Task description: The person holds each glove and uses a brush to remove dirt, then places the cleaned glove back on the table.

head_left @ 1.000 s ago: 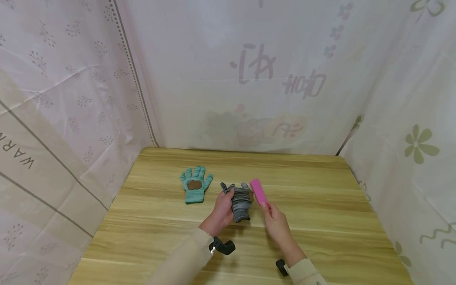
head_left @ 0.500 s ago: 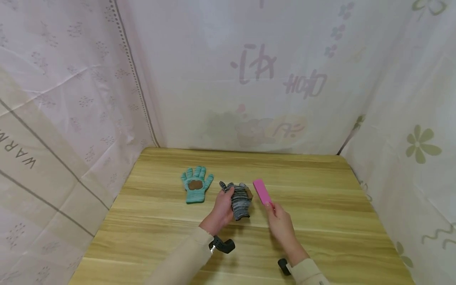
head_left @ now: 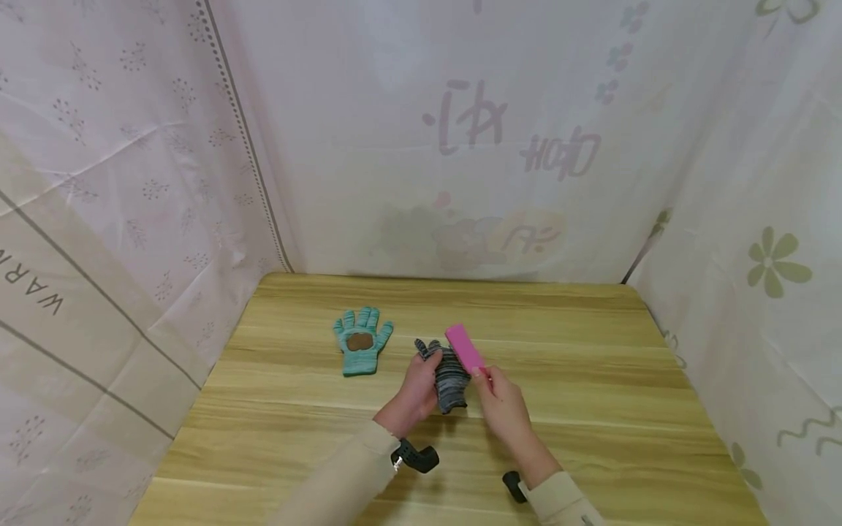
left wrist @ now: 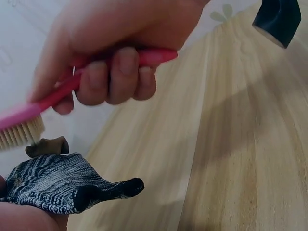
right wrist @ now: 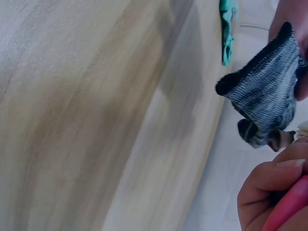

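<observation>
The grey-and-black striped knitted glove (head_left: 451, 383) is the landmark, above the wood-grain table (head_left: 592, 409). At its left edge, the left hand (head_left: 418, 387) pinches it, thumb on top. To its right, the right hand (head_left: 509, 409) has its fingers wrapped round the handle of a long pink brush with pale bristles (head_left: 464, 348); the brush head is at the glove's brown patch (left wrist: 48, 146) (whether bristles touch it, I cannot tell). Left of the landmark, apart, lies a teal striped knitted glove (head_left: 359, 364), brown-palmed.
</observation>
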The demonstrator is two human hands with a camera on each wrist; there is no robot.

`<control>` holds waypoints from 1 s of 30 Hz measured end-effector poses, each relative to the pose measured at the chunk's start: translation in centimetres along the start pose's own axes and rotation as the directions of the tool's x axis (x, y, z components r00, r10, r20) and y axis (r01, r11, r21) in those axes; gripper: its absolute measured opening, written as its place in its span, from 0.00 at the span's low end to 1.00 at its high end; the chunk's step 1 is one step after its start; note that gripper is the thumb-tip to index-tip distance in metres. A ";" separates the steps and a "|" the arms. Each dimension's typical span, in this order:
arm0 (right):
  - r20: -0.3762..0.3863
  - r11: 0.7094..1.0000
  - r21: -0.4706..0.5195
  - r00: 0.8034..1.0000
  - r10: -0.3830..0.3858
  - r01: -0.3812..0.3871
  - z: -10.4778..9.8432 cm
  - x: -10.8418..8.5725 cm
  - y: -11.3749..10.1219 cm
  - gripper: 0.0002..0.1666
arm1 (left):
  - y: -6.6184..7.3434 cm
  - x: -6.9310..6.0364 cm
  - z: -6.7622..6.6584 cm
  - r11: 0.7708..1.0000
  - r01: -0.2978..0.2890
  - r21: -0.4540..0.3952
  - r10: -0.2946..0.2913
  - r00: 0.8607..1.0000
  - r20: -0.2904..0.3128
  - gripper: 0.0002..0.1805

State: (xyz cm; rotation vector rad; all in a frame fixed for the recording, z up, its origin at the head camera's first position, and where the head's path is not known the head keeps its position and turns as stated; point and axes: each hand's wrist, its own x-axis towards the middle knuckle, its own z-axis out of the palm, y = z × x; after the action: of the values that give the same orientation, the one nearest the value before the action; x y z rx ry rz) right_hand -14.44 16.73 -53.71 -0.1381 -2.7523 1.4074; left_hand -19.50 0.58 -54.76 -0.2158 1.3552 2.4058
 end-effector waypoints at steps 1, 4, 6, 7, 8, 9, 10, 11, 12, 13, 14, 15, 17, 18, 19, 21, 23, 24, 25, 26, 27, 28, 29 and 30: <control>0.000 1.000 -0.004 1.000 0.000 0.000 0.1 0.1 0.1 0.23 | 0.0 0.0 0.0 1.000 -0.002 0.001 0.002 1.000 0.004 0.23; -0.006 1.000 -0.024 1.000 0.020 -0.020 0.1 0.1 0.4 0.22 | 0.0 -0.1 0.1 1.000 -0.014 -0.002 0.014 1.000 -0.002 0.23; -0.011 0.999 -0.031 0.999 0.038 -0.038 0.2 0.2 0.7 0.22 | 0.0 -0.1 0.2 1.000 -0.031 0.003 0.031 0.999 -0.013 0.23; -0.015 0.998 -0.036 0.999 0.043 -0.043 0.2 0.2 0.8 0.23 | 0.0 -0.1 0.3 0.999 -0.035 0.006 0.035 0.999 -0.022 0.22; -0.016 0.998 -0.042 0.999 0.046 -0.047 0.2 0.2 0.9 0.23 | 0.0 -0.1 0.3 0.999 -0.039 0.007 0.039 0.999 -0.028 0.22; -0.016 0.998 -0.046 0.999 0.046 -0.046 0.2 0.2 1.1 0.23 | 0.0 -0.2 0.3 0.999 -0.042 0.009 0.043 0.998 -0.035 0.22; -0.015 0.998 -0.048 0.999 0.045 -0.046 0.1 0.3 1.2 0.24 | -0.1 -0.2 0.4 0.999 -0.046 0.012 0.046 0.998 -0.039 0.22; -0.015 0.998 -0.048 0.999 0.043 -0.044 0.1 0.3 1.3 0.24 | 0.0 -0.2 0.4 0.999 -0.046 0.013 0.046 0.998 -0.038 0.22; -0.018 0.998 -0.050 0.999 0.043 -0.044 0.1 0.3 1.3 0.25 | 0.0 -0.2 0.4 0.999 -0.043 0.012 0.043 0.998 -0.036 0.22; -0.021 0.998 -0.050 0.999 0.042 -0.043 0.1 0.3 1.4 0.25 | 0.0 -0.2 0.4 0.999 -0.042 0.010 0.042 0.999 -0.033 0.21; -0.025 0.998 -0.053 0.999 0.044 -0.045 0.0 0.3 1.5 0.25 | 0.0 -0.2 0.4 0.999 -0.042 0.007 0.042 0.999 -0.029 0.21; -0.030 0.997 -0.056 0.998 0.046 -0.048 0.0 0.3 1.6 0.26 | 0.0 -0.2 0.4 0.999 -0.041 0.006 0.041 0.999 -0.025 0.21; -0.038 0.997 -0.060 0.998 0.054 -0.056 -0.1 0.3 1.8 0.26 | 0.0 -0.2 0.4 0.999 -0.037 0.004 0.037 0.999 -0.018 0.20; -0.040 0.996 -0.061 0.998 0.058 -0.060 -0.1 0.3 1.9 0.26 | -0.1 -0.2 0.4 0.999 -0.037 0.004 0.037 0.999 -0.014 0.20; -0.040 0.996 -0.060 0.997 0.060 -0.063 -0.1 0.3 2.0 0.27 | -0.1 -0.2 0.4 0.999 -0.039 0.004 0.039 0.999 -0.011 0.20; -0.041 0.996 -0.059 0.997 0.067 -0.069 -0.2 0.3 2.1 0.27 | 0.0 -0.3 0.4 0.999 -0.038 -0.002 0.038 0.999 -0.007 0.19; -0.046 0.995 -0.062 0.996 0.072 -0.075 -0.1 0.3 2.2 0.28 | 0.0 -0.3 0.4 0.999 -0.039 -0.010 0.039 0.999 -0.003 0.18; -0.049 0.995 -0.065 0.996 0.075 -0.078 -0.1 0.3 2.2 0.28 | 0.0 -0.4 0.5 0.999 -0.040 -0.015 0.040 0.999 -0.001 0.18; -0.052 0.994 -0.067 0.996 0.078 -0.082 -0.1 0.2 2.2 0.28 | 0.0 -0.4 0.5 0.999 -0.037 -0.021 0.037 0.999 -0.001 0.17; -0.056 0.994 -0.070 0.995 0.081 -0.085 -0.1 0.2 2.2 0.28 | 0.1 -0.4 0.5 0.999 -0.032 -0.026 0.032 0.999 -0.004 0.17; -0.061 0.993 -0.073 0.995 0.083 -0.088 -0.1 0.2 2.2 0.28 | 0.0 -0.4 0.5 0.999 -0.034 -0.028 0.034 0.999 -0.003 0.17; -0.063 0.993 -0.076 0.994 0.086 -0.091 -0.2 0.2 2.2 0.28 | 0.0 -0.4 0.5 0.999 -0.034 -0.028 0.034 0.999 -0.003 0.18; -0.064 0.993 -0.075 0.994 0.091 -0.095 -0.2 0.2 2.2 0.28 | 0.0 -0.4 0.5 0.999 -0.033 -0.030 0.033 0.999 -0.004 0.19; -0.065 0.992 -0.075 0.994 0.093 -0.098 -0.2 0.2 2.2 0.28 | 0.0 -0.4 0.5 0.999 -0.031 -0.035 0.031 1.000 -0.006 0.19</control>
State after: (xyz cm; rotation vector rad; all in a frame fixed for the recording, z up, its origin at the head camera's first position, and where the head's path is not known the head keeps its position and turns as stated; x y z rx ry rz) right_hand -14.47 18.20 -55.36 -0.3146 -2.7853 1.2934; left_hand -19.13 0.93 -54.32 -0.2122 1.3292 2.4574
